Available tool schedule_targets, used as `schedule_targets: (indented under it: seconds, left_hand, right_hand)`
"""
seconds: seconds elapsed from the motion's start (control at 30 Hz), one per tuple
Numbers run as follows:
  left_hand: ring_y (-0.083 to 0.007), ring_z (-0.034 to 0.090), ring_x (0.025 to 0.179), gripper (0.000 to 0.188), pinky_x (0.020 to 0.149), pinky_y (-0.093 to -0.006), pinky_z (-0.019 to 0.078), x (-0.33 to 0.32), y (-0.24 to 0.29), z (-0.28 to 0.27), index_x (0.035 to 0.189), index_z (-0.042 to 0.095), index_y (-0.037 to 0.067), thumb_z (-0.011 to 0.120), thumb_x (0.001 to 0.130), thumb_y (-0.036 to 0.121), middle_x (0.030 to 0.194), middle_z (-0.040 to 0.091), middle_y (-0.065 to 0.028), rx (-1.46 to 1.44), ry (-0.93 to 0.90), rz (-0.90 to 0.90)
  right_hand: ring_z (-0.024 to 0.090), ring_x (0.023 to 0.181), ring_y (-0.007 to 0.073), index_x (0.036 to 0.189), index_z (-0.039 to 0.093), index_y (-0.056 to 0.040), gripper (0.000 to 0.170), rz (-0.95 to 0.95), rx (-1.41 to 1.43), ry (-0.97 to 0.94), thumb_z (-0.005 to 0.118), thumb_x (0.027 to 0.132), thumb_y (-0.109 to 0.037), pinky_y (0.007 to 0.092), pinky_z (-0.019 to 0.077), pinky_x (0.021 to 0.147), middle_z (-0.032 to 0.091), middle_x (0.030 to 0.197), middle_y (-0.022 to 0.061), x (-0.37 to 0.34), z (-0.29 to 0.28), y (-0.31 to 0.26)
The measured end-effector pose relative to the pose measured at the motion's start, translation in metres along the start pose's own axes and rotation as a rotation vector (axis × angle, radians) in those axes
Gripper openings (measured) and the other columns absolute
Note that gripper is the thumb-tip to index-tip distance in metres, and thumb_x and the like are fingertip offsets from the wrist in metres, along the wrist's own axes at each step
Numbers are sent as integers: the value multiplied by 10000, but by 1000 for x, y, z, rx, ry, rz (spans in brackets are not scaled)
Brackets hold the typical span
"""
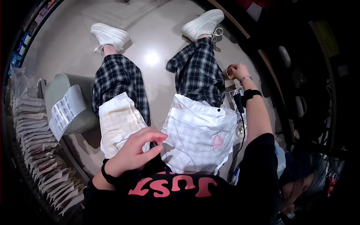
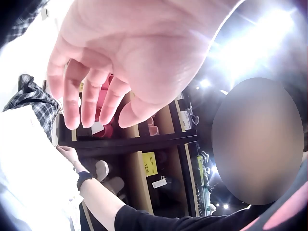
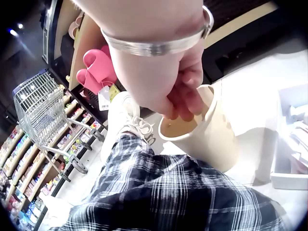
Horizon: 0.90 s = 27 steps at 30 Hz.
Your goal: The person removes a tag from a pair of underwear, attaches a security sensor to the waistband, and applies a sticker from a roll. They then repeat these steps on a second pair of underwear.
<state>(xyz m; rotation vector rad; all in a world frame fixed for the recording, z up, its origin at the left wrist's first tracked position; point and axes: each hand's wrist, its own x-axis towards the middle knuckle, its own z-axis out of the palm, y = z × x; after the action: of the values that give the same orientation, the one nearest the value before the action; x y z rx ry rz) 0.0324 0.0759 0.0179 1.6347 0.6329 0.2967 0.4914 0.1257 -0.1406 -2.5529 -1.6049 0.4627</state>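
On the right side of the lap in the head view lies a white padded garment [image 1: 198,138] with a grey plaid print and a pink heart. A second white one with yellow plaid [image 1: 119,122] rests on the other thigh. My left hand [image 1: 138,148] hovers between them, palm showing in the left wrist view [image 2: 130,53], fingers loosely bent, holding nothing visible. My right hand [image 1: 240,71] reaches down to a cream cylindrical container [image 3: 211,139] on the floor. In the right wrist view its bent fingers [image 3: 185,101] are at the container's mouth; anything between the fingertips is hidden.
A grey-green bin [image 1: 80,123] with a labelled plastic sheet stands at left, beside a long row of packaged items [image 1: 41,150]. Shelves with slippers [image 2: 102,170] line the right. A white box [image 3: 288,180] sits near the container; a shopping cart [image 3: 45,115] stands farther off.
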Motion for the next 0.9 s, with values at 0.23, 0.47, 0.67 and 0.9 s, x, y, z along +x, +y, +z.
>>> schedule_targets:
  seconds: [0.23,0.47,0.67,0.9]
  left_hand:
    - [-185,552,827,218,754,-287,418,-5,13,5,982,558,15,552,770,63,882,573,-85,28,36,39]
    - [-148,586,700,197,611,-235,462,-9,23,22,906,587,18,643,722,58,794,592,-70,53,254,184]
    - [-144,607,675,136,590,-217,488,-24,39,42,860,596,-14,621,728,9,794,590,-100,86,216,302]
    - [-131,616,666,86,580,-206,487,-49,39,48,821,594,-48,579,791,31,759,610,-81,-295,141,20]
  right_hand:
    - [589,585,150,786,661,-32,174,173,390,141,640,697,-181,252,469,561,633,700,87,-34,-40,-20]
    - [503,548,30,789,642,-21,73,-153,1085,-393,636,749,-81,157,380,479,595,666,0,-221,-126,-160]
    - [497,589,21,808,622,16,83,-109,1358,-537,627,766,-55,160,386,508,591,697,7,-297,-103,-203]
    - [485,543,56,788,615,-1,59,-543,1052,-1,622,751,-47,187,382,495,560,684,29,-323,-78,-212]
